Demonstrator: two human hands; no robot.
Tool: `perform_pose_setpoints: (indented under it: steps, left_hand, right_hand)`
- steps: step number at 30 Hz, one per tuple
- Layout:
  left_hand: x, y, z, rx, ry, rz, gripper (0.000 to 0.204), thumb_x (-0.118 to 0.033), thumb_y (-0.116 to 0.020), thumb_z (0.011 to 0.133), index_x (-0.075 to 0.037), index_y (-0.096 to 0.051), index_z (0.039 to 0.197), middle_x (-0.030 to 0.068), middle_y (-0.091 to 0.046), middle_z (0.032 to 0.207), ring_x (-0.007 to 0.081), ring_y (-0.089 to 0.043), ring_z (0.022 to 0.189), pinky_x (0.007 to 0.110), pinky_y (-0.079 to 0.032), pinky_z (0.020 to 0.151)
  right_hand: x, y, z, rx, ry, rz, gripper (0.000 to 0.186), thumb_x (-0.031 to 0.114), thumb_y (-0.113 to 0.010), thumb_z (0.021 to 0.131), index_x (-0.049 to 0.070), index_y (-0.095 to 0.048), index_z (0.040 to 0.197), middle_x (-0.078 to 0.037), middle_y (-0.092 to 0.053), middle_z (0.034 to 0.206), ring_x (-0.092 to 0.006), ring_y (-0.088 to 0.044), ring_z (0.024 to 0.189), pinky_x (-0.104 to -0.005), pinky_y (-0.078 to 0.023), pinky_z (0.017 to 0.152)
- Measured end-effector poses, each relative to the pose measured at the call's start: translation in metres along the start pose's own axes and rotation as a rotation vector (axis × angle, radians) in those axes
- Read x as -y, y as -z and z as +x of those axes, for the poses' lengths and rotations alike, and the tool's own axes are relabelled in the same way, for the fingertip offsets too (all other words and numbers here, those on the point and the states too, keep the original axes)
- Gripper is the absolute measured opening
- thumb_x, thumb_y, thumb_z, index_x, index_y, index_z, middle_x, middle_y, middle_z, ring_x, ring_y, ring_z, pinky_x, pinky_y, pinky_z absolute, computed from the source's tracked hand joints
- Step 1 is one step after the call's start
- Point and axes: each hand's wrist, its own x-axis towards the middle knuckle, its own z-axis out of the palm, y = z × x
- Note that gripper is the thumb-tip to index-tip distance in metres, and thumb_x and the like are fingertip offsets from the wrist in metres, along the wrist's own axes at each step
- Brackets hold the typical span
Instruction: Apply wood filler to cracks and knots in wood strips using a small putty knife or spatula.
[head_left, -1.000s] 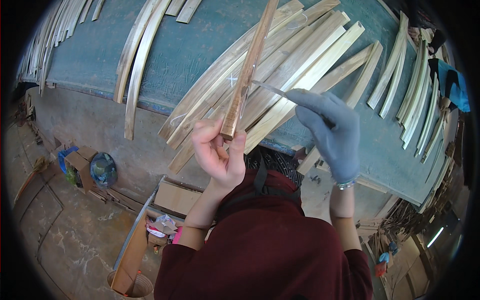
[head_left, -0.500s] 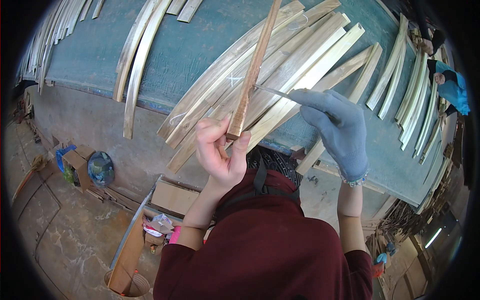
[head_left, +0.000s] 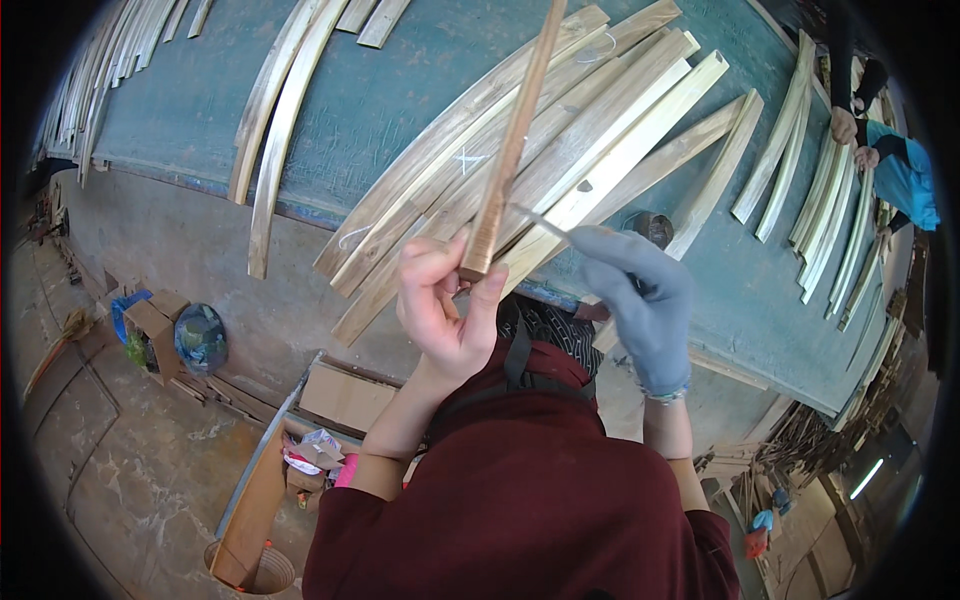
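Observation:
My bare left hand (head_left: 445, 305) grips the near end of a long brown wooden strip (head_left: 512, 145) that points up and away over the green table (head_left: 400, 90). My right hand (head_left: 640, 295), in a grey glove, holds a thin metal blade (head_left: 540, 222) whose tip touches the strip's right side just above my left fingers. Under both hands lies a fan of curved pale wooden slats (head_left: 580, 150) on the table.
More curved slats lie at the table's left (head_left: 275, 110) and right (head_left: 800, 150). A small round tin (head_left: 650, 228) sits behind my right hand. Another person in a blue sleeve (head_left: 895, 170) works at the far right. Cardboard boxes (head_left: 160, 325) and scraps lie on the floor.
My right hand has dropped down and toward me, bringing the blade lower along the strip, close to my left fingers. The round tin behind it is now uncovered.

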Motion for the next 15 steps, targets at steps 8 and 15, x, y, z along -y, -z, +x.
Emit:
perform_pose_setpoints:
  steps: [8, 15]
  left_hand:
    - [0.011, 0.021, 0.017, 0.297, -0.443, 0.342, 0.038, 0.000, -0.069, 0.059, -0.010, -0.065, 0.095, 0.0021, -0.039, 0.075, 0.0196, -0.041, 0.070, 0.028, -0.041, 0.060]
    - [0.011, 0.028, 0.022, 0.357, -0.462, 0.324, 0.042, 0.000, -0.069, 0.053, -0.012, -0.067, 0.093, 0.0014, -0.039, 0.075, 0.0189, -0.041, 0.071, 0.028, -0.042, 0.060]
  right_hand:
    - [-0.003, 0.032, -0.006, -0.011, -0.163, 0.001, 0.023, 0.001, -0.056, 0.078, 0.003, -0.065, 0.099, -0.005, -0.063, 0.083, -0.0044, -0.051, 0.066, -0.0190, -0.043, 0.061]
    - [0.015, 0.019, -0.002, 0.029, 0.060, -0.227, 0.023, -0.002, -0.057, 0.074, 0.003, -0.066, 0.095, -0.004, -0.060, 0.076, -0.0057, -0.052, 0.059, -0.0181, -0.044, 0.050]
